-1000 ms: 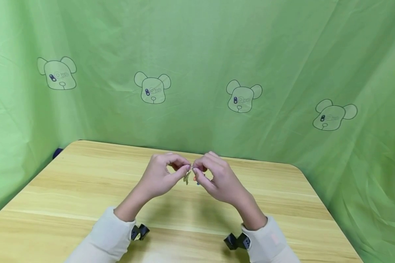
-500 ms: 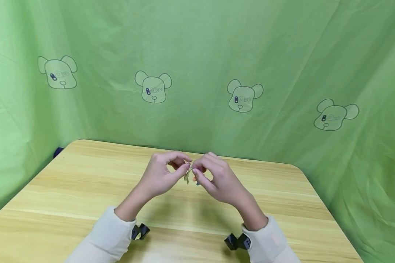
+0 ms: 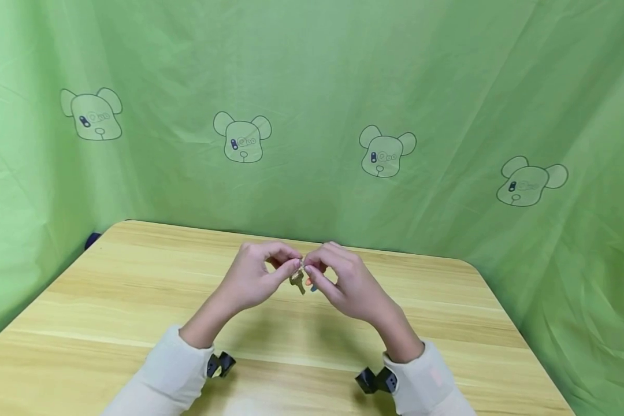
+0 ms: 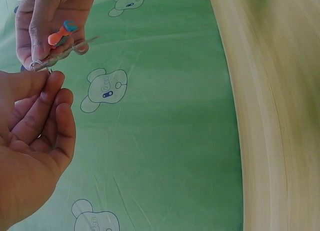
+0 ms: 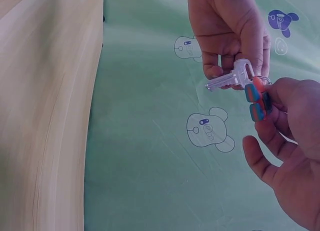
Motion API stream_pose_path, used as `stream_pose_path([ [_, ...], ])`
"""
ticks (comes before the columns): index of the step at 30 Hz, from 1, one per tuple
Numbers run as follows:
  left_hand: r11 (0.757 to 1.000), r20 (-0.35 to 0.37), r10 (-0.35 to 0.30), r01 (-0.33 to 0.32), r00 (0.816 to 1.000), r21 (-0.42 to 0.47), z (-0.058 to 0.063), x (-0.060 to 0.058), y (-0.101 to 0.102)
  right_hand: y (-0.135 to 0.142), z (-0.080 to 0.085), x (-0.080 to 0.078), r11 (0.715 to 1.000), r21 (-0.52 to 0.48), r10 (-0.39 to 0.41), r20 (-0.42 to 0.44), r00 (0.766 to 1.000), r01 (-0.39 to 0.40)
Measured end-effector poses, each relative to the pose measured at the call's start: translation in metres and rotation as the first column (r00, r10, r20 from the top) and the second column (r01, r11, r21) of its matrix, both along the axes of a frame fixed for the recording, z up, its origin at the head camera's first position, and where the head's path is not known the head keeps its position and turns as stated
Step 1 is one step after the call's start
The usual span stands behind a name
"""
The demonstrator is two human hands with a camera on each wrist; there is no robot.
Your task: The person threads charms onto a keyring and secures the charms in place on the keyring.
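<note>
My left hand (image 3: pixel 257 274) and right hand (image 3: pixel 343 280) meet fingertip to fingertip above the table. Between them is a thin metal key ring (image 4: pixel 36 65), which thumb and forefinger of each hand pinch. A metal key (image 3: pixel 298 281) hangs from it below the left fingertips; the right wrist view shows this key (image 5: pixel 235 77) side-on, its blade pointing left. By the right fingertips dangles a small orange and blue charm (image 5: pixel 257 102), also visible in the left wrist view as a charm (image 4: pixel 60 35) in front of the right palm. Fingertips partly hide the ring.
A wooden table (image 3: pixel 135 289) with rounded far corners lies beneath the hands. Behind it hangs a green curtain (image 3: pixel 312 69) printed with bear heads. Black wrist cameras are strapped at the left cuff (image 3: pixel 171 358) and right cuff (image 3: pixel 421 375).
The key has swung from nearly edge-on to showing its flat side, its tip now farther right. Left fingertips shifted slightly on the ring; both hands stay in nearly the same place.
</note>
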State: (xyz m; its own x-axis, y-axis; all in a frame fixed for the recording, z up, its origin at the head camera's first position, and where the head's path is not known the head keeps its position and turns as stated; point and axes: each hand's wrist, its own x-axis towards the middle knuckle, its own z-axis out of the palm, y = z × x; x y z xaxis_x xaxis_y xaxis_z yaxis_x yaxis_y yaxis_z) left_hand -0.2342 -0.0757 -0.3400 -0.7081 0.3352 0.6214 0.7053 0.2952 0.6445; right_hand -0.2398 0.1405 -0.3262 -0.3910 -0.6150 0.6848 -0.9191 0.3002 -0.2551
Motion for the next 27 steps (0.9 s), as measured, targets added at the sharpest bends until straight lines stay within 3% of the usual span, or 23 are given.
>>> stream_pose_path([
  [8,1.0,-0.003,-0.022,0.022,1.0,-0.017,-0.0006,0.0005,0.0003,0.0018,-0.0006,-0.0008,1.0,0.009,0.0,-0.023,1.0,0.001],
  [27,1.0,0.111,-0.012,0.011,0.994,0.01,0.0012,0.0012,0.0006,0.0013,-0.0007,-0.0021,1.0,0.004,0.014,-0.035,0.999,-0.014],
])
